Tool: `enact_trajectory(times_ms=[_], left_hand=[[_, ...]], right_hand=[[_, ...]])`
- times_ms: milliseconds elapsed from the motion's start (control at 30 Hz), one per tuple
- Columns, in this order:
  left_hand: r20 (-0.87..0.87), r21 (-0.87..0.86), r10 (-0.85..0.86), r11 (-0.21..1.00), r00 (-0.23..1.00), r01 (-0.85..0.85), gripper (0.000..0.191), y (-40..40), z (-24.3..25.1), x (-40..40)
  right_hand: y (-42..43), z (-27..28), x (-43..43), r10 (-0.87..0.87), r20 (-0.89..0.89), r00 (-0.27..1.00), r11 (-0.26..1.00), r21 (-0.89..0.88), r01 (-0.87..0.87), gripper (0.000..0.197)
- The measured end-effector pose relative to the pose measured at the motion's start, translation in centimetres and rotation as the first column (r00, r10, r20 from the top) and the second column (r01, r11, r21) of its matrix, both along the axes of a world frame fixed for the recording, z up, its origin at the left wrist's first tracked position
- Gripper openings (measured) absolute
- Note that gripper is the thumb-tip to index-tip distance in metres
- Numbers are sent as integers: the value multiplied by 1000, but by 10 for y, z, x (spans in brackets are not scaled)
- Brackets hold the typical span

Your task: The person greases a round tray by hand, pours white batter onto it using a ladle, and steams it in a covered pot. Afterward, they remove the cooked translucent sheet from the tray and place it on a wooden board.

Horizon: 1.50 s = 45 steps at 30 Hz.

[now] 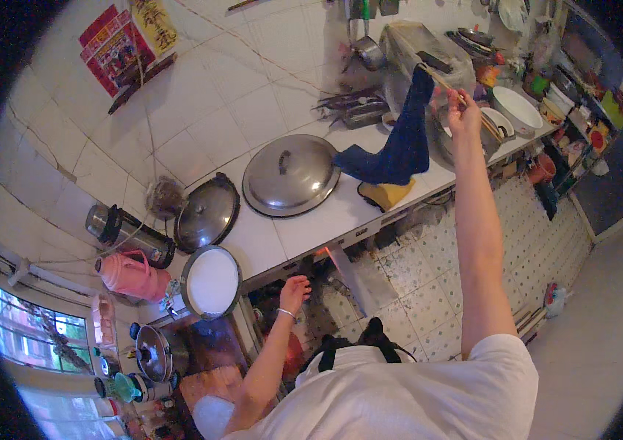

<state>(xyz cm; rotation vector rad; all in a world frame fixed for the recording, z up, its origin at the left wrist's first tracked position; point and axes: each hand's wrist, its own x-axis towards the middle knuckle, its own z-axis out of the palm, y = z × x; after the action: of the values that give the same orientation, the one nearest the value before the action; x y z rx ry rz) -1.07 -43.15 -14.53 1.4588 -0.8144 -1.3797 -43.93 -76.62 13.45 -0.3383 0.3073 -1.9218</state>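
At the back right, my right hand [464, 113] is raised over the counter and grips thin wooden sticks [437, 78], which look like chopsticks. A dark blue cloth [408, 137] hangs beside their far end; whether the sticks bear it I cannot tell. Below the cloth, a yellow pad with a dark edge [386, 193] lies on the white counter [311, 234]. My left hand [295, 294] is held low in front of the counter, fingers loosely bent, with nothing visible in it. A large domed metal lid [300, 181] rests on the counter, left of the cloth.
A second metal lid [207, 212] leans near a steel flask [130, 234]. Closer in are a pink thermos jug [134, 276] and a round white tray with a dark rim [212, 280]. White basins [517, 110] stand at the right. An orange glow [323, 251] shows under the counter edge.
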Motion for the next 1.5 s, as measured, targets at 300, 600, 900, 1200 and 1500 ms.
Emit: enact_trajectory(times_ms=[300,600,900,1200,1500], left_hand=[[186,23,-67,998,980,64,18,-75,31,-35],[259,130,9,990,966,-44,22,-168,53,1],[469,140,-43,990,882,-26,20,-336,33,57],[514,68,170,969,841,-238,19,-443,-10,117],[457,18,134,987,879,-160,28,-469,-40,124]], right_hand=[[-45,52,-67,-65,48,997,971,-225,75,12],[-83,-21,-11,-59,-280,958,996,-86,36,19],[-26,-259,-9,-19,-932,362,898,143,415,21],[197,-297,-5,113,-756,644,617,562,551,31],[370,-342,17,117,-662,741,485,689,539,22]])
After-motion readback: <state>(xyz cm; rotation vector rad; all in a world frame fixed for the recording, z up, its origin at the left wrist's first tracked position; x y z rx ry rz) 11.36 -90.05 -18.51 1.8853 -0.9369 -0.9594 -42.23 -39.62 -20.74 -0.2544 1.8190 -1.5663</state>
